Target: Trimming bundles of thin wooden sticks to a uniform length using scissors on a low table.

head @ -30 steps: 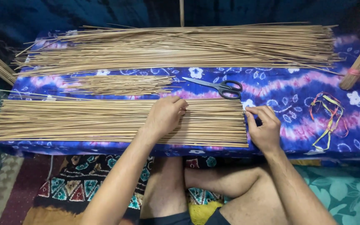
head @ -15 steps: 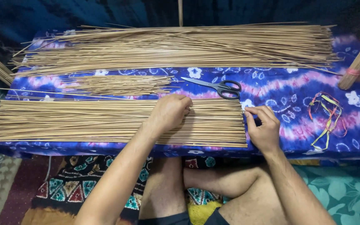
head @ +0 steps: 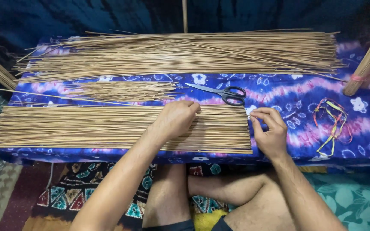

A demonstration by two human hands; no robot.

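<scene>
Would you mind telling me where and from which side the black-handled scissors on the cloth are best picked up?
Grip the scissors by their black loop handles at the right end, coming down from above with the right hand, which is nearer. They lie flat and closed on the patterned cloth, with the blades pointing left toward the short pile of sticks, so the handles look like the safer, freer end.

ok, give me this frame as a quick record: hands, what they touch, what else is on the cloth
left hand: palm down, resting on the near stick row
right hand: fingertips at the right ends of the same row, pinched together
far stick pile: loose, along the back edge
short stick pile: between the two long piles
scissors: closed, lying flat behind the hands
coloured bands: right of the right hand
cloth: blue and purple, flower print
</scene>
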